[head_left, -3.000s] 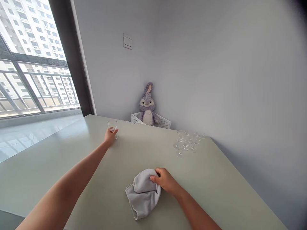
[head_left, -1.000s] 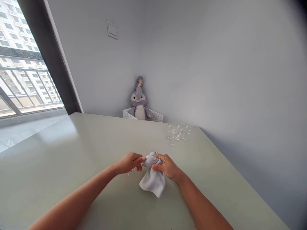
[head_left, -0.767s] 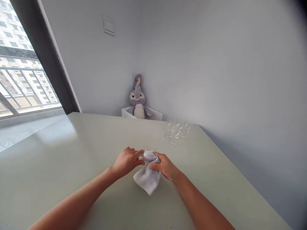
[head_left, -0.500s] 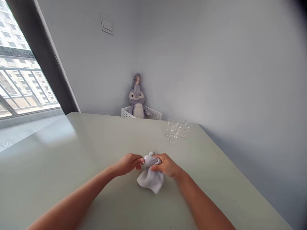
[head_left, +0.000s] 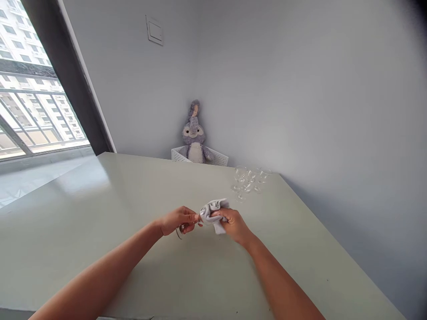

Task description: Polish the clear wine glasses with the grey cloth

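Observation:
My left hand (head_left: pixel 183 221) is closed around the stem of a stemmed glass, whose clear round foot (head_left: pixel 179 233) shows below the fingers. A pale grey cloth (head_left: pixel 213 211) is bunched over the bowl end of that glass, so the bowl is mostly hidden. My right hand (head_left: pixel 232 224) grips the cloth from the right side, thumb on top. Both hands are held close together above the pale table (head_left: pixel 140 186).
Several clear stemmed glasses (head_left: pixel 248 178) stand grouped near the table's far right corner. Behind the far edge, a grey plush rabbit (head_left: pixel 195 138) sits in a white perforated basket (head_left: pixel 220 158). A grey wall (head_left: pixel 300 111) runs along the right side.
The cloth's loose hanging end has been gathered up and the cloth is now bunched in my right hand. The foot of the glass now shows below my left hand. The view has shifted slightly.

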Demonstrator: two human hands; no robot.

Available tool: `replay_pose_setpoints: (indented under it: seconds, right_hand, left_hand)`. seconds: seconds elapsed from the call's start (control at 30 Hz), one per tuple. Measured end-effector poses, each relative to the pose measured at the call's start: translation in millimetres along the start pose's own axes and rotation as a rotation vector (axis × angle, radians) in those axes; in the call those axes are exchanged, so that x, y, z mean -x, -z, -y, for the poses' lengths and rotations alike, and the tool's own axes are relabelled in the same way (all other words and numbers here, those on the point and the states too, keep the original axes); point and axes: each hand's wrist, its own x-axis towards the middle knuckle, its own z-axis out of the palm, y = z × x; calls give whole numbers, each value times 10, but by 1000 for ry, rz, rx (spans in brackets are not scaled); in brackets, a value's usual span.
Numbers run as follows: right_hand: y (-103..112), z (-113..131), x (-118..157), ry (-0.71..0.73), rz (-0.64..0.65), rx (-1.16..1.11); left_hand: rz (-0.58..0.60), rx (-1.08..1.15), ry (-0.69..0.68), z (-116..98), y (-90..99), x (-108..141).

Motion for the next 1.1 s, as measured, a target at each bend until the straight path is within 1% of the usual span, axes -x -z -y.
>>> replay_pose_setpoints:
  seconds: [0.03,0.1,0.13,0.17,0.2,0.23,0.3,0.33,0.37,0.4,0.43,0.47,0.5,0.57,0.6,0.67,0.73,0.8,0.83,0.87,0.93,1.0,1.07,1.1]
  right_hand:
    - [32,-50,-22,-6,-122,21]
    - [82,-95,-40,-16,-384,58]
    - [87,-85,-34,5,-487,89]
    - [73,-56,-21,51,-537,135]
    - [37,-14,-2,118,-517,200]
    - [-20,34,19,197,-436,278]
    - [-173,119,55,349,-181,453]
    - [-253,144,66,401,-72,528]
    - [-322,155,71,431,-3,583]
    - [-373,152,69,434,18,614]
    - [-398,137,63,406,7,616]
    - [-396,113,52,345,-19,587]
    - [-368,83,37,252,-44,518]
    - [-258,16,1,-7,-48,233]
    - [-196,-18,-19,-130,-28,74]
    - [-108,-74,-61,-312,-18,-244]
    - [-115,-97,-92,-405,-95,-549]
    - [-217,-72,-98,-430,-210,-848]
    - [-291,-39,-88,-420,-243,-966]
    - [-370,3,-68,-391,-246,-1029]
    - [-519,99,-7,-313,-208,-1053]
    - [-635,175,59,-246,-150,-1004]
    - [-709,200,104,-195,-113,-939]
    - [-730,191,113,-173,-109,-904]
  left_hand:
    - [-57,-2,0,10,17,-11]
    - [-231,-71,26,49,64,-34]
    - [-335,-127,52,74,88,-44]
    - [-433,-189,83,100,106,-54]
    - [-512,-258,111,125,113,-63]
    - [-567,-334,126,147,107,-71]
    - [-607,-523,116,183,47,-80]
    - [-606,-641,78,197,-4,-81]
    - [-596,-770,14,209,-63,-79]
    - [-579,-906,-74,219,-125,-74]
    - [-555,-1036,-184,227,-185,-67]
    - [-527,-1152,-303,233,-238,-58]
    - [-500,-1249,-420,238,-282,-48]
    - [-469,-1376,-589,241,-339,-34]
    - [-467,-1405,-637,240,-355,-31]
    - [-490,-1404,-664,232,-366,-37]
    - [-566,-1340,-625,219,-353,-57]
    - [-696,-1249,-557,207,-320,-83]
    - [-763,-1209,-527,202,-301,-95]
    - [-818,-1178,-500,199,-286,-105]
    - [-885,-1136,-462,198,-279,-120]
    - [-924,-1092,-452,212,-325,-131]
    - [-933,-1041,-475,248,-425,-139]
    - [-916,-1011,-496,272,-487,-142]
